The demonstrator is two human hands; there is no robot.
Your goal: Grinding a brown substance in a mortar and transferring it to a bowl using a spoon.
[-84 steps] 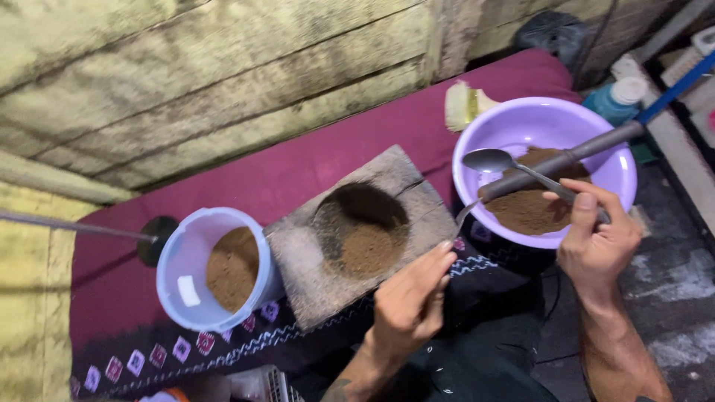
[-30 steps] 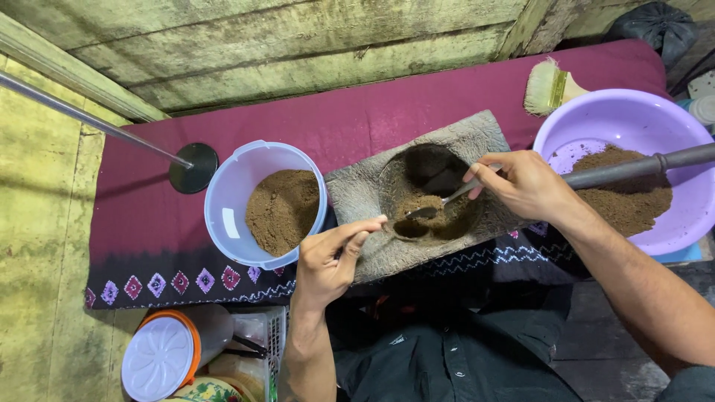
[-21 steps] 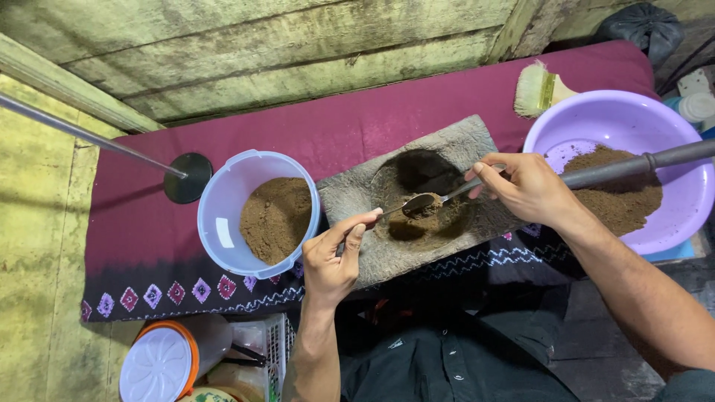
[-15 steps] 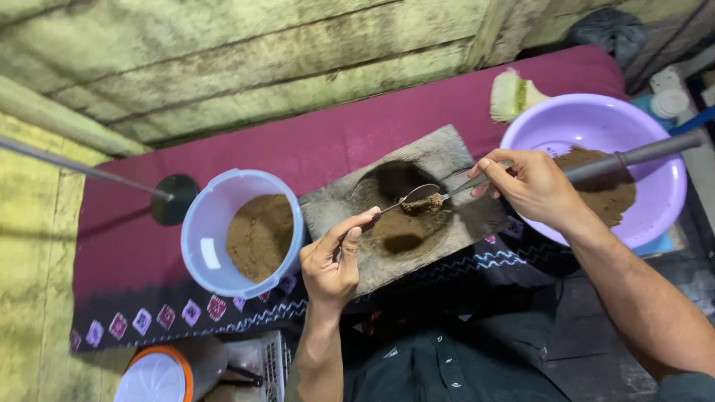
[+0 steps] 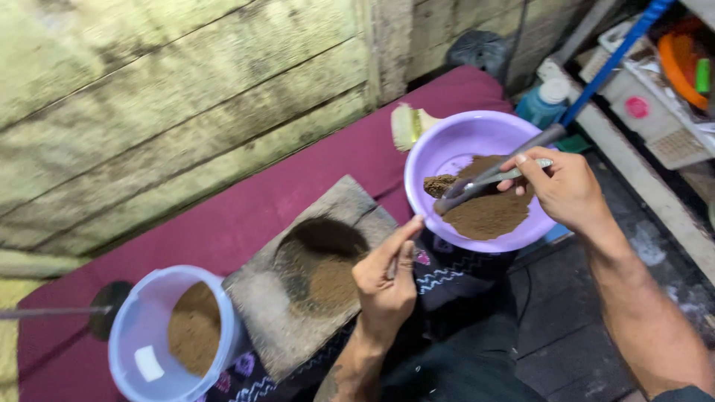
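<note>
**Spoon over the purple basin**

While the right hand (image 5: 570,190) pinches the spoon (image 5: 477,186) by the far end of its handle, thumb and forefinger closed on the metal, the bowl of the spoon sticks out to the left of the fingers (image 5: 530,165), heaped with brown powder and held above the purple basin (image 5: 447,149). A mound of the same powder (image 5: 488,212) lies in the basin just under the spoon. The left hand (image 5: 386,286) hovers over the near right edge of the stone slab (image 5: 298,298), its fingers loosely curled together, forefinger pointing up toward the basin; whether it holds anything I cannot tell. The slab's hollow has powder in it. Left of the slab stands a pale tub (image 5: 160,342), also part full of powder. All rest on a maroon cloth (image 5: 246,216) spread across the worktop, against a plank wall (image 5: 149,97).
</note>
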